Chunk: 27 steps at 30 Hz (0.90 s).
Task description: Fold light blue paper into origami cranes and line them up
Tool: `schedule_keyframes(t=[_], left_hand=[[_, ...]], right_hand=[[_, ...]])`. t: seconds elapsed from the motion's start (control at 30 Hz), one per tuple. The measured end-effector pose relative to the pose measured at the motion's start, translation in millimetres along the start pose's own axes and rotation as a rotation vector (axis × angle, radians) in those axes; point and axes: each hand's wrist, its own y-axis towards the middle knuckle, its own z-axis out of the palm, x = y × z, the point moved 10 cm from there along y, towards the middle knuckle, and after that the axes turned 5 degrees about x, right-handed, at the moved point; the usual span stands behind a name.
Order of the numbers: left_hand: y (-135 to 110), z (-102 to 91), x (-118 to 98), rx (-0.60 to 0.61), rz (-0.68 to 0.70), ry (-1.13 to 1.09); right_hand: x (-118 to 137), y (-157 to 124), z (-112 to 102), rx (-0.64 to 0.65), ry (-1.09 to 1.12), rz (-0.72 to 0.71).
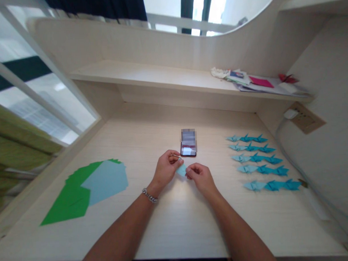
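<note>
A small, folded piece of light blue paper (181, 170) is pinched between both my hands above the middle of the wooden desk (177, 218). My left hand (165, 169), with a metal bracelet on its wrist, grips the paper's left side. On the right edge of the paper, my right hand (200, 177) has its fingers closed. Just behind my hands a phone (188, 148) lies on the desk with its screen lit.
Rows of folded blue paper cranes (260, 161) lie on the right of the desk. A pile of green and light blue paper sheets (87, 190) lies at the left. Papers (258, 83) clutter the shelf at the back right. A wall socket with cable (290, 114) is at right.
</note>
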Motion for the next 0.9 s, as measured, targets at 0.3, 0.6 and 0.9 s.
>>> schedule_keyframes(t=[0.3,0.6,0.9], left_hand=[[-1.4,5.2,4.6,0.043,-0.016,0.009],[-4.6,20.0,6.4,0.126,-0.092,0.013],[-11.4,35.0,12.9,0.244,-0.155,0.086]], right_hand=[[-5.3,1.4,0.5,0.027,0.04,0.042],[-5.6,1.7,-16.2,-0.147,-0.005,-0.003],[-5.1,10.0,-22.8,-0.072,0.031,-0.016]])
